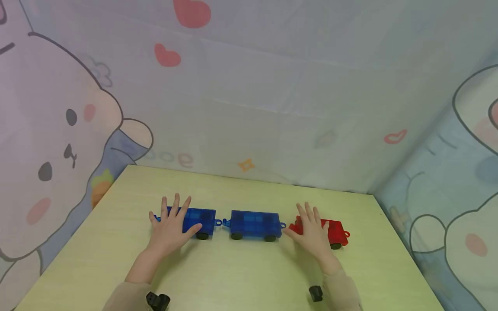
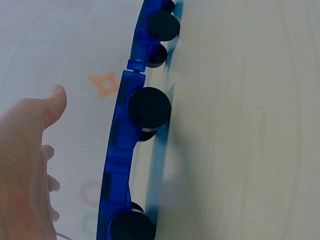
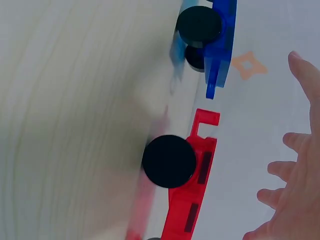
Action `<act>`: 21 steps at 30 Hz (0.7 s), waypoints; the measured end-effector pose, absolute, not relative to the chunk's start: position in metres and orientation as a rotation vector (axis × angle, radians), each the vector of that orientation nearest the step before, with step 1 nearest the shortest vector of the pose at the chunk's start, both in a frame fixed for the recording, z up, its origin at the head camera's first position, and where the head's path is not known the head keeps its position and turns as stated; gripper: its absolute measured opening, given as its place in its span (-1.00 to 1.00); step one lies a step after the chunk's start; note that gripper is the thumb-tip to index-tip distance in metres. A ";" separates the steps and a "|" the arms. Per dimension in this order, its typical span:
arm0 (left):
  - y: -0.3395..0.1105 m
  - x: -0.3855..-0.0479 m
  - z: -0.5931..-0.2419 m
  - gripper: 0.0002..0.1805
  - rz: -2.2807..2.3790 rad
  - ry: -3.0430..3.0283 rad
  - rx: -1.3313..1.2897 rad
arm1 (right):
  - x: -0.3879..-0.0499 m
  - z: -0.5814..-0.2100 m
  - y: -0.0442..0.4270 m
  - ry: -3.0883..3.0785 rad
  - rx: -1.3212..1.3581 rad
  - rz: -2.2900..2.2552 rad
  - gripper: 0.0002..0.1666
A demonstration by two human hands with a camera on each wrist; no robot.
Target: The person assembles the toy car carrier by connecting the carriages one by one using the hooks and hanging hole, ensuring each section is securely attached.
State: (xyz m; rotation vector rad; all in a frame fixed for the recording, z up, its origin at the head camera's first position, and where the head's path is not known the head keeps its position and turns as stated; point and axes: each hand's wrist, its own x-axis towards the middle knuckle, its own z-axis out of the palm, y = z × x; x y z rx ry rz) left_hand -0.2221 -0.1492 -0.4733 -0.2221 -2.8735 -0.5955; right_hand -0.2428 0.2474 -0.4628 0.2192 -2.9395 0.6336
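Observation:
Two translucent blue wheeled cars stand in a row, the left one (image 1: 202, 218) and the middle one (image 1: 254, 223), with a red car (image 1: 336, 231) at the right. My left hand (image 1: 170, 229), fingers spread, is above the left blue car; the left wrist view shows a gap between hand (image 2: 25, 160) and car (image 2: 117, 155). Over the red car my right hand (image 1: 313, 233) has its fingers spread, and in the right wrist view it (image 3: 295, 185) is apart from the red car (image 3: 190, 195). There, the red hook and the middle car's blue loop (image 3: 211, 90) are apart.
The cars stand on a pale wooden table (image 1: 233, 276). Behind it and at both sides hangs a printed cloth (image 1: 272, 86) with hearts and cartoon animals. A black wrist device (image 1: 158, 301) is at my left sleeve, another (image 1: 316, 293) at my right.

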 end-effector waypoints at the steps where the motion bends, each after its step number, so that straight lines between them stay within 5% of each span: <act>1: -0.149 -0.223 -0.473 -0.04 -0.603 -2.871 -0.226 | -0.244 -0.462 0.246 -2.937 0.231 0.643 0.11; 21: -0.161 -0.242 -0.484 0.08 -0.717 -2.835 -0.396 | -0.256 -0.464 0.206 -2.905 0.460 0.745 0.25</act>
